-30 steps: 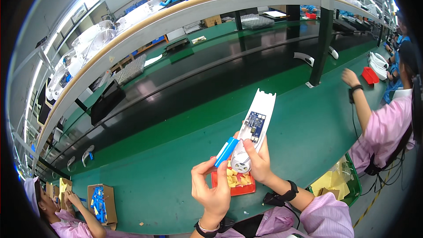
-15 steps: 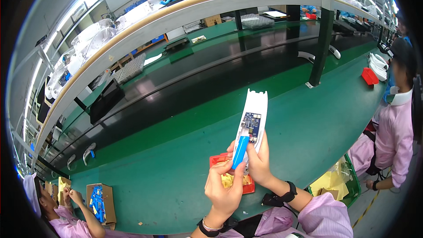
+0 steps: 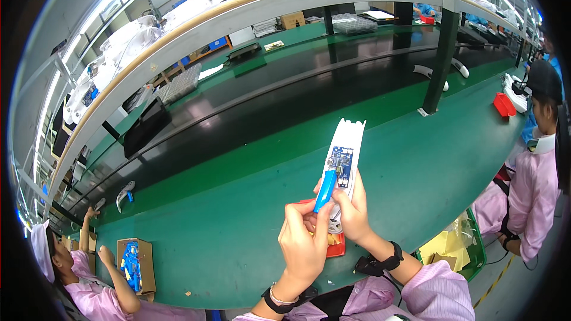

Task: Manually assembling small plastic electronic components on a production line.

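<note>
A long white plastic shell [image 3: 351,137] is held up over the bench by my right hand [image 3: 357,220], which is closed around its lower part. A blue circuit board [image 3: 340,163] sits inside the shell. My left hand [image 3: 302,239] pinches a blue cylindrical battery [image 3: 325,191] near its lower end. That battery lies at a slant over the shell, its upper end by the lower left edge of the board. My right thumb is next to the battery. Behind and below my hands, a red tray [image 3: 337,247] with yellow pieces is partly hidden.
Left, a cardboard box [image 3: 146,267] holds blue batteries, beside a co-worker [image 3: 89,285] reaching to the belt. White curved shells lie on the dark conveyor [image 3: 262,95]. A post [image 3: 441,65] rises ahead. Right are a green bin [image 3: 476,255], a red tray [image 3: 504,105] and another person [image 3: 529,172].
The battery has shifted slightly up along the shell, and my left fingers have moved with it. On the left, the co-worker's arm has stretched out toward the belt. The view has shifted slightly.
</note>
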Motion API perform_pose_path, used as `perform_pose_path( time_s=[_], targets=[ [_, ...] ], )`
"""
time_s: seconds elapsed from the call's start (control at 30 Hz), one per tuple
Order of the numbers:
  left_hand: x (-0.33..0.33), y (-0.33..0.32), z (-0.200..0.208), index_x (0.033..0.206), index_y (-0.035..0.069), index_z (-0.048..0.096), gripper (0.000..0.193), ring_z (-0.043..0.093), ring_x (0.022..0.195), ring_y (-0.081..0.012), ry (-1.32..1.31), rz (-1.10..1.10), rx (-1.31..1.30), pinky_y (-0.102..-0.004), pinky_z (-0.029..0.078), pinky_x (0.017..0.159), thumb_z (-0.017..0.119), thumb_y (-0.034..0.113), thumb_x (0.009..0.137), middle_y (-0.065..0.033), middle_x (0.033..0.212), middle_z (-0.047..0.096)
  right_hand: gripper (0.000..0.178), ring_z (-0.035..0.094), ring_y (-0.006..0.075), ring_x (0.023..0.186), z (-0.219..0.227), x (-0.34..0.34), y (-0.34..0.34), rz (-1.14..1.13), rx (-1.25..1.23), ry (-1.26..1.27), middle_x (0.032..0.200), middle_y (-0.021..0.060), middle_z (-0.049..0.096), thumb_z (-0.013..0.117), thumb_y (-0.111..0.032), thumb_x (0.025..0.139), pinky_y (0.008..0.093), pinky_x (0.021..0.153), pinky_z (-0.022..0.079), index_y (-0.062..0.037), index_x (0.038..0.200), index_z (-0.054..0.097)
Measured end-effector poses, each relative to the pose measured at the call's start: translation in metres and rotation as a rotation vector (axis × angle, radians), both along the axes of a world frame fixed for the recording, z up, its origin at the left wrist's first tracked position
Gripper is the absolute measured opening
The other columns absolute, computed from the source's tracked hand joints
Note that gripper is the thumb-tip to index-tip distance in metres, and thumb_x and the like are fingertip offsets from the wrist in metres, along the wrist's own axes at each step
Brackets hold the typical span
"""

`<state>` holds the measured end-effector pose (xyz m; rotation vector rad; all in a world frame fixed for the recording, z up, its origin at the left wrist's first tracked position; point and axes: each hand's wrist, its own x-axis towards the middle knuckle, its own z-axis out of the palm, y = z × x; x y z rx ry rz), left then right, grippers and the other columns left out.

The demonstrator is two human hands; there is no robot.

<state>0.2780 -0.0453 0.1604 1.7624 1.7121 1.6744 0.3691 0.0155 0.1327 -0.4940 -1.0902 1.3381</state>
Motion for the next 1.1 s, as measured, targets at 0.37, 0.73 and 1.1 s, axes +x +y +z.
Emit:
perform_pose_path(
  time_s=[0.37, 0.73, 1.1],
  targets=[
    [-0.003, 0.002, -0.007, 0.09, -0.002, 0.053, 0.017, 0.058, 0.06, -0.0274, 0.241, 0.132, -0.06, -0.037, 0.047, 0.057, 0.065, 0.008, 0.086, -0.0114, 0.068, 0.057, 0.035, 0.059, 0.0165, 0.089, 0.001, -0.012, -0.009, 0.058, 0.088, -0.098, 0.1, 0.0124, 0.059, 0.044, -0.008, 0.09, 0.0307, 0.08, 0.048, 0.0024, 0.124, 0.037],
    [-0.034, -0.005, 0.007, 0.111, -0.003, 0.058, 0.023, 0.066, 0.079, -0.0185, -0.131, -0.08, -0.172, -0.0304, 0.053, 0.069, 0.059, 0.008, 0.091, -0.0137, 0.09, 0.066, 0.038, 0.063, 0.0189, 0.097, 0.003, -0.005, 0.005, 0.269, -0.211, 0.113, 0.105, 0.0129, 0.062, 0.052, -0.02, 0.097, 0.0312, 0.083, 0.053, 0.001, 0.128, 0.042],
    [-0.017, -0.007, -0.015, 0.109, -0.005, 0.063, 0.023, 0.067, 0.07, -0.0193, -0.139, -0.093, -0.134, -0.0293, 0.052, 0.058, 0.061, 0.01, 0.091, -0.0171, 0.084, 0.068, 0.028, 0.063, 0.0193, 0.093, 0.009, -0.015, -0.011, 0.238, -0.004, 0.052, 0.1, 0.0151, 0.062, 0.052, -0.014, 0.097, 0.0346, 0.083, 0.053, 0.0008, 0.118, 0.041]
  ],
)
